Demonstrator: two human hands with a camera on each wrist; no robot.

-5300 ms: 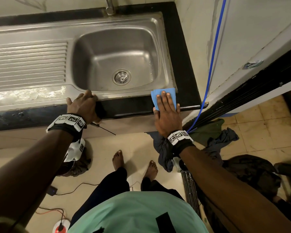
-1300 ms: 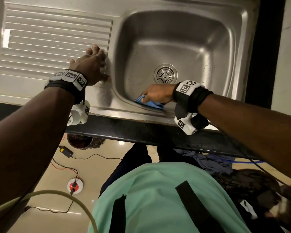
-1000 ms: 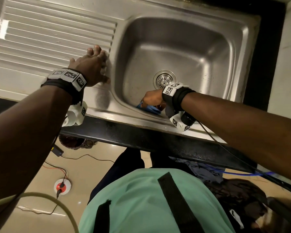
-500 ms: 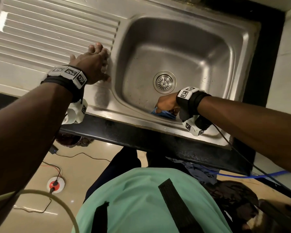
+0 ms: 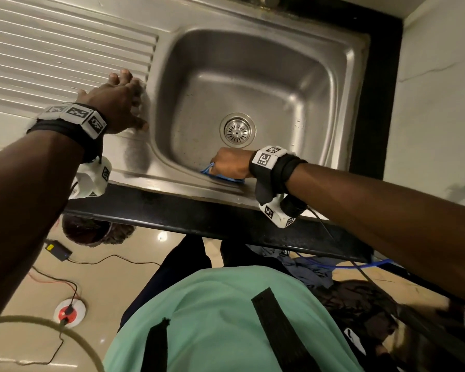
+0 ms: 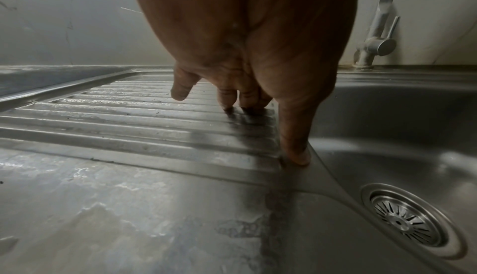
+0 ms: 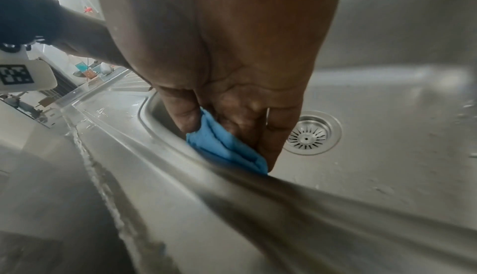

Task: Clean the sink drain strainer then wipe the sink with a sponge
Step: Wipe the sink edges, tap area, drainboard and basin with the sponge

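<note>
The right hand (image 5: 230, 163) is gripping the blue sponge (image 7: 224, 148) w/ curled fingers, pressing it against the sink's (image 5: 341, 84) near wall, just near of the drain strainer (image 5: 237, 129). The left hand (image 5: 113, 103) is lying flat, fingers straight (bracing, holding nothing), on the drainboard (image 5: 51, 57) at the basin's left rim. Risk: the limp sponge is bunching, so the fingers could be skidding on wet steel, leaving bits unwiped.

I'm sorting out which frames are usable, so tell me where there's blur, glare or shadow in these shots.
Head view: sharp, soft glare on the sink basin, wide-angle bending at the edges. Left wrist view: dim, the left hand shadows the drainboard. Right wrist view: near rim smeared by blur, blue cloth and drain strainer clearer.
</note>
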